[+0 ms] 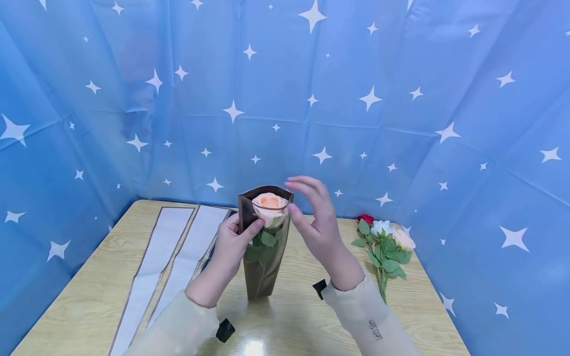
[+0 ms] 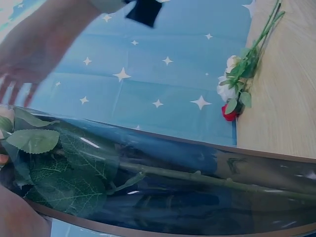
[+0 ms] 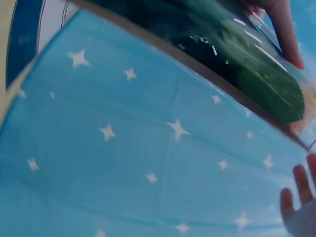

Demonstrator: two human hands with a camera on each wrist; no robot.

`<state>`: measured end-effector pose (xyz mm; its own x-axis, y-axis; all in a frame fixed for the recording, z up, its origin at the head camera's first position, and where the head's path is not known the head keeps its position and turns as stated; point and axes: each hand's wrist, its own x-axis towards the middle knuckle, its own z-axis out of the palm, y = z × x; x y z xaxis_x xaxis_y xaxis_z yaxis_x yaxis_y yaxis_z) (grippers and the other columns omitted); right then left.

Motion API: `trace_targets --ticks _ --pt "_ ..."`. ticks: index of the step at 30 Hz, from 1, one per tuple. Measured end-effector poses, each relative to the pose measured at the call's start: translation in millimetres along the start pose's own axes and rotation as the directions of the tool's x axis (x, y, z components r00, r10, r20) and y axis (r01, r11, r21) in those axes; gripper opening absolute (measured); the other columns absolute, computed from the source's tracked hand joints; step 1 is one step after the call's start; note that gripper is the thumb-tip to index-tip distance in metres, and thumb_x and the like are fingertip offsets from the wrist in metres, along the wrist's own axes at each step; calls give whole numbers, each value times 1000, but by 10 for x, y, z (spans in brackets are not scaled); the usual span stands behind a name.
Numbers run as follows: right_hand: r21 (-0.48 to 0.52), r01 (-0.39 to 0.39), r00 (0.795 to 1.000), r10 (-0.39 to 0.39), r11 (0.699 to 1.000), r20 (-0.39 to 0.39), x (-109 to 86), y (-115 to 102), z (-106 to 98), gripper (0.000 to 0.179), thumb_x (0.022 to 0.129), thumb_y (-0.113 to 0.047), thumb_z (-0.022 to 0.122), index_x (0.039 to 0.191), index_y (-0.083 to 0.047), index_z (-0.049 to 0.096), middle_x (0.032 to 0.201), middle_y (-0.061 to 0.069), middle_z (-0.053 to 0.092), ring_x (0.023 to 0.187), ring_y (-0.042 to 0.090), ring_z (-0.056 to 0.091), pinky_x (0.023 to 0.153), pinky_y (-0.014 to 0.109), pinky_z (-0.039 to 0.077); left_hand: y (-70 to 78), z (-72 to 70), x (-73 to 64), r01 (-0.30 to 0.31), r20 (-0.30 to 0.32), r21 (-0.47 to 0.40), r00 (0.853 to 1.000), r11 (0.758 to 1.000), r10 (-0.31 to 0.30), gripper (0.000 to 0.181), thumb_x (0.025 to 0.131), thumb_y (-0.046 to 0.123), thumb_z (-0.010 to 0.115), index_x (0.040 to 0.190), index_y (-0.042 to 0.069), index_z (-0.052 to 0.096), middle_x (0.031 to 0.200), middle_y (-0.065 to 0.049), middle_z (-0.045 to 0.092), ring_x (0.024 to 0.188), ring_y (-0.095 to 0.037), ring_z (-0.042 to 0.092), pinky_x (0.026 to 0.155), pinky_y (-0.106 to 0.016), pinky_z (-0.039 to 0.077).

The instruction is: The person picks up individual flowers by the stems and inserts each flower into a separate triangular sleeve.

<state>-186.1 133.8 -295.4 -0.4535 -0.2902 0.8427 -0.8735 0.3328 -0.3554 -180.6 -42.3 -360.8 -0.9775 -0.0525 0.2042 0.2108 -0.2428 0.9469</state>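
A peach rose stands in a flower sleeve with a clear front and a dark brown back and border. My left hand grips the sleeve's upper left side, thumb across the front, the other fingers partly hidden behind. At the upper right rim my right hand has its fingers spread, with the thumb tip right at the edge. Through the clear film in the left wrist view run a green stem and broad leaves. In the right wrist view, right-hand fingers show below the sleeve's top end.
Long flat white sleeves with dark borders lie on the left of the wooden table. To the right lies a bunch of red, white and peach flowers with green stems. A blue star-patterned curtain surrounds the table's back and sides.
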Motion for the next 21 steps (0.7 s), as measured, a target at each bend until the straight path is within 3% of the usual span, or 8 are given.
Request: trace_targets --ticks 2,4,6,9,11,12,14,21 --pt "133 -139 990 140 981 2 -63 54 4 35 94 -19 54 125 -4 54 128 12 52 119 25 47 100 43 38 14 -12 12 7 -16 -16 1000 1000 -7 10 87 6 66 96 2 65 82 6 64 81 -8 54 72 -23 46" --pt "252 -319 947 312 914 71 -135 109 12 38 92 -13 56 129 -5 50 129 12 50 118 25 48 99 44 40 30 -27 18 7 -19 -26 1000 1000 -8 11 88 6 64 99 2 64 85 6 64 83 -8 56 75 -23 48" --pt "313 -493 870 459 812 179 -205 148 26 42 91 -11 58 132 -7 48 132 13 50 118 27 51 97 43 43 47 -42 22 7 -18 -41 1000 999 -8 15 89 6 63 103 3 64 91 6 66 88 -8 59 79 -22 49" --pt "327 -682 731 596 655 332 -307 189 49 45 92 -14 60 134 -8 48 133 15 51 119 28 53 97 42 45 70 -55 25 6 -13 -35 1000 999 -7 22 91 7 60 112 0 61 98 6 67 97 -10 61 85 -23 49" --pt "316 -736 676 626 598 389 -366 210 75 45 92 -16 61 134 -6 50 133 16 53 116 25 56 95 40 47 76 -61 31 5 -15 -34 1000 999 -6 24 92 7 60 115 -1 60 100 6 67 100 -11 61 86 -23 49" --pt "322 -749 662 632 579 403 -392 215 90 44 91 -16 62 133 -5 51 131 17 54 114 23 57 95 38 48 78 -63 32 4 -16 -33 1000 999 -4 25 92 7 60 115 -1 59 100 6 67 100 -11 60 87 -23 49" --pt "335 -753 658 637 567 401 -436 226 124 42 91 -15 62 130 -1 54 126 19 58 106 16 61 91 35 50 82 -62 34 0 -16 -34 1000 999 0 25 92 6 59 115 -1 59 99 7 67 99 -10 60 86 -23 48" --pt "380 -710 700 653 593 289 -509 210 213 33 91 -11 62 119 6 61 115 23 63 83 7 65 77 34 55 83 -58 28 13 4 -34 1000 999 -13 26 92 6 59 117 1 59 97 7 67 94 -10 61 83 -23 50"
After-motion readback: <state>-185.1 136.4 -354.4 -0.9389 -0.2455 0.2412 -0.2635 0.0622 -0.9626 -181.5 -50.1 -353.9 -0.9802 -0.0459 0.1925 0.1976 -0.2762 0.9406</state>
